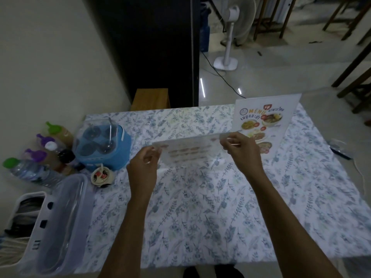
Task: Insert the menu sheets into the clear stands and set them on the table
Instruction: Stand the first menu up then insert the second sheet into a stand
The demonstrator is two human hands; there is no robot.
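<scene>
A clear stand with a menu sheet (188, 150) in it is held above the middle of the flower-print table (200, 207), tilted nearly flat so its food pictures face away from me. My left hand (143, 167) grips its left edge and my right hand (241, 151) pinches its right upper corner. A second clear stand (267, 115) with a colourful menu sheet stands upright at the table's far right, just behind my right hand.
A blue cup rack with upturned glasses (102, 145) stands at the far left, with sauce bottles and a water bottle (32, 171) beside it. A small ceramic pot (102, 175), a clear lidded box (64, 221) and a white basket (26, 223) sit front left. A fan (228, 41) stands on the floor beyond.
</scene>
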